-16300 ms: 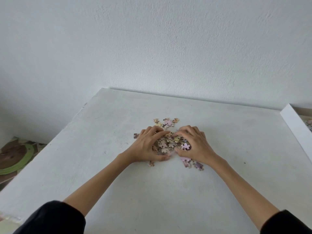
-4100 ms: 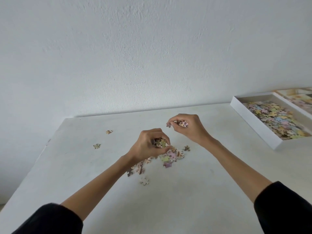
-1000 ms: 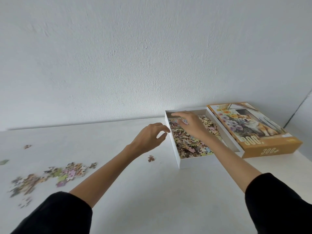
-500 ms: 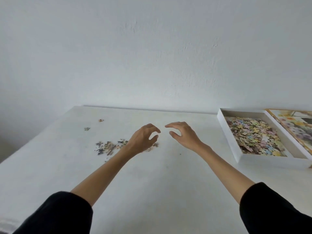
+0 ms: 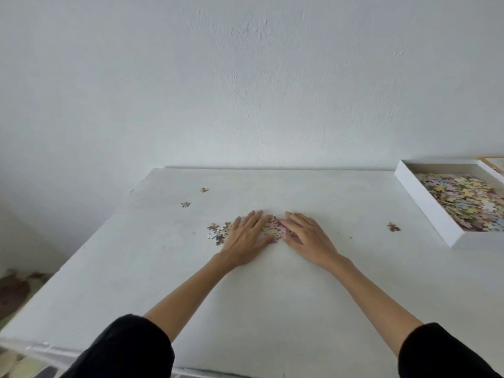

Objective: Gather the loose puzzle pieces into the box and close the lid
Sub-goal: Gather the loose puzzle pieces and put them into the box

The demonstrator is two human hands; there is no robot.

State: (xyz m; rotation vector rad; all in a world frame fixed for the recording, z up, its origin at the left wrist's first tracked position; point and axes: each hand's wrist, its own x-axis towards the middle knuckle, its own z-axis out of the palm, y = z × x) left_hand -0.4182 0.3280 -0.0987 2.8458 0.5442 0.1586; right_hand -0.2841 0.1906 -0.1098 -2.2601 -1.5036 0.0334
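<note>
A small heap of loose puzzle pieces (image 5: pixel 275 229) lies in the middle of the white table (image 5: pixel 272 309). My left hand (image 5: pixel 246 238) rests flat on its left part, fingers spread. My right hand (image 5: pixel 306 238) lies flat on its right part, fingers apart, fingertips nearly meeting the left ones. More pieces (image 5: pixel 218 231) stick out left of my left hand. Single pieces lie at the far left (image 5: pixel 185 204), further back (image 5: pixel 204 189) and towards the right (image 5: pixel 393 227). The open white box (image 5: pixel 431 211) at the right edge holds many pieces. A sliver of the lid (image 5: pixel 495 163) shows behind it.
The table stands against a white wall. Its left edge (image 5: pixel 90 241) drops to a patterned floor below. The near edge runs just above my dark sleeves.
Both hands came down from hovering above the table and now lie flat on the heap of pieces. The view swung left, so the box sits at the frame's right edge.
</note>
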